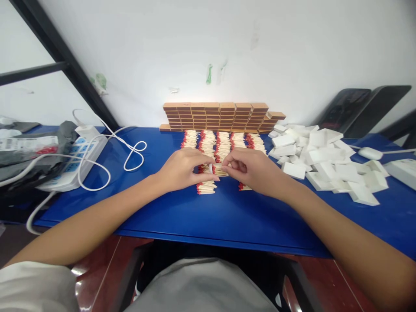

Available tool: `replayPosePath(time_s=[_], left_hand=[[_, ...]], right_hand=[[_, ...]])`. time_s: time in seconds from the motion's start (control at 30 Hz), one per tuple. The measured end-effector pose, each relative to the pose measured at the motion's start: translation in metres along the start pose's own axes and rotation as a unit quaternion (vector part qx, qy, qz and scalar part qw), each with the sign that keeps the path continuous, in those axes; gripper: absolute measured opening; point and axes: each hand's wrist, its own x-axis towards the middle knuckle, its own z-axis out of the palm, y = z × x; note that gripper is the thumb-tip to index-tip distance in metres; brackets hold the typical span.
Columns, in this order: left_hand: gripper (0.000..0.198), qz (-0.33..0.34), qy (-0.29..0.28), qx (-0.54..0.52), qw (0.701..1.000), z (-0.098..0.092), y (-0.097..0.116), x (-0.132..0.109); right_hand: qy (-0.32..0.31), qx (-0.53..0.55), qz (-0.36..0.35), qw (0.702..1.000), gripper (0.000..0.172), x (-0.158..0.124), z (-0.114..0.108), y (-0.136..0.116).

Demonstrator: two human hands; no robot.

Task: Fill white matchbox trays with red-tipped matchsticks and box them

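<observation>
My left hand [185,169] grips a small white matchbox tray [211,168] at its ends, between thumb and fingers. Just to its right, my right hand [251,169] is closed in a pinch at the tray's side; whatever lies between those fingertips is too small to make out. Under and behind both hands, red-tipped matches [222,141] lie on the blue table [208,221] in several rows. My hands cover part of these rows.
Brown matchboxes [214,116] are stacked along the wall. A heap of white trays [328,156] lies to the right, with dark phone-like slabs [360,108] behind. On the left are a power strip [78,160], a looping white cable [133,149] and a dark plastic bag [42,149].
</observation>
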Motion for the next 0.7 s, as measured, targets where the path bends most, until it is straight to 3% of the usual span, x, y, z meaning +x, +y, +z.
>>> replayPosePath(time_s=[0.37, 0.7], left_hand=[[0.04, -0.008, 0.008, -0.002, 1.0, -0.001, 0.003, 0.001], [0.04, -0.03, 0.04, 0.004, 0.999, -0.001, -0.001, 0.0]], right_hand=[[0.02, -0.005, -0.031, 0.999, 0.01, -0.002, 0.002, 0.002], [0.038, -0.024, -0.003, 0.999, 0.014, 0.001, -0.011, 0.001]])
